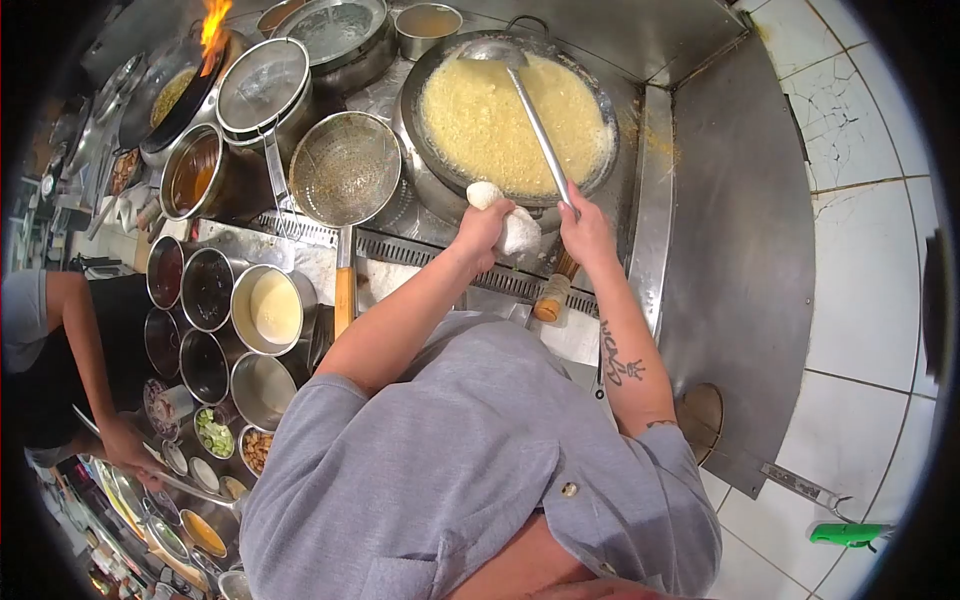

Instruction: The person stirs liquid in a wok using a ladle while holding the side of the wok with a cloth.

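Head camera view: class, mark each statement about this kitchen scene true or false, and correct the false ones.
1. The right hand holds the handle of a long ladle. True.
2. The wok holds a dark red sauce. False: it holds a pale yellow, grainy mixture.
3. The left hand grips a white cloth at the wok's rim. True.
4. The strainer with the wooden handle lies inside the wok. False: it rests to the left of the wok.
5. A flame burns at the top left. True.
6. The person wears a black shirt. False: the shirt is grey-blue.
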{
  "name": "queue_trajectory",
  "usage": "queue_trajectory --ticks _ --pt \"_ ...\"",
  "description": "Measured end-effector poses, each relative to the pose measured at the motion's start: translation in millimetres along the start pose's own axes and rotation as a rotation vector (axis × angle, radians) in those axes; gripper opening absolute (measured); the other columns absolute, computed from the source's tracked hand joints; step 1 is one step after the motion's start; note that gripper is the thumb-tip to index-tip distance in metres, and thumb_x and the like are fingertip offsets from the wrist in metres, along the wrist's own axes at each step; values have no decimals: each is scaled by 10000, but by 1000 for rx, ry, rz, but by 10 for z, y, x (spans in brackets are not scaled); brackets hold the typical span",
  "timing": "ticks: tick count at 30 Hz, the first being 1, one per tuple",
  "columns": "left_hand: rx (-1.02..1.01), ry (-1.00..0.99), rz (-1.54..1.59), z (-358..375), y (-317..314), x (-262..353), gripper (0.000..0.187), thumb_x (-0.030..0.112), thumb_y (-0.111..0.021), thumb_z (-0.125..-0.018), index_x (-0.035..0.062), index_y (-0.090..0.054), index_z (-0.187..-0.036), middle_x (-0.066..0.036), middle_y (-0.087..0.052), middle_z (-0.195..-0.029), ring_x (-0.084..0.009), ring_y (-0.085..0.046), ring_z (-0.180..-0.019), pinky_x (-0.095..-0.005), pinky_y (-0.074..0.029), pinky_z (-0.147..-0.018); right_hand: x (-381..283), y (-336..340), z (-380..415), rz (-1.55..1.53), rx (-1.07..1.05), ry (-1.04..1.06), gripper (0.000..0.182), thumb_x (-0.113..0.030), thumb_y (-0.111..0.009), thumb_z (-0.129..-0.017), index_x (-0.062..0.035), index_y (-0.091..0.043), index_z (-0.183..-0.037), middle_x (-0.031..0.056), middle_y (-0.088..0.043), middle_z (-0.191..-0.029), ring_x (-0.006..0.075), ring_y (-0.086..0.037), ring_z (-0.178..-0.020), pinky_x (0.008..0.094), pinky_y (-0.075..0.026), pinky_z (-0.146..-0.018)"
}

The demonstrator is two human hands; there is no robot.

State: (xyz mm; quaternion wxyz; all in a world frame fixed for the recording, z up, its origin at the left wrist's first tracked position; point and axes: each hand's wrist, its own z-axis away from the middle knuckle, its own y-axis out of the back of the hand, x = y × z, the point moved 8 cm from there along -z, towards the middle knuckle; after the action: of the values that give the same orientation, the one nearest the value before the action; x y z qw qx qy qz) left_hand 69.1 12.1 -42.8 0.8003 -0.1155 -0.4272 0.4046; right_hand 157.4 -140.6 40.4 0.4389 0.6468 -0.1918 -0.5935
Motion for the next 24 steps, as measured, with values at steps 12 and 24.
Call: queue_trajectory --ticks 12,24 --pt "-286 149 155 155 422 -83 383 270 -567 -960 -8 -587 -1223 -159 -695 -1108 -308 -704 -976 -447 -571 -901 309 31 787 -88 -78 -13 490 -213 -584 -968 -125 -509 -1444 303 -647 -1153 424 -639 -1103 402 -492 -955" --pt "-267 110 83 509 832 -137 437 270 -566 -983 -21 -533 -1308 -170 -658 -1203 -302 -674 -1077 -442 -547 -972 421 183 1516 -257 -231 -175 488 -107 -570 -1002 -53 -458 -1473 102 -668 -1174 108 -557 -953 257 -459 -909"
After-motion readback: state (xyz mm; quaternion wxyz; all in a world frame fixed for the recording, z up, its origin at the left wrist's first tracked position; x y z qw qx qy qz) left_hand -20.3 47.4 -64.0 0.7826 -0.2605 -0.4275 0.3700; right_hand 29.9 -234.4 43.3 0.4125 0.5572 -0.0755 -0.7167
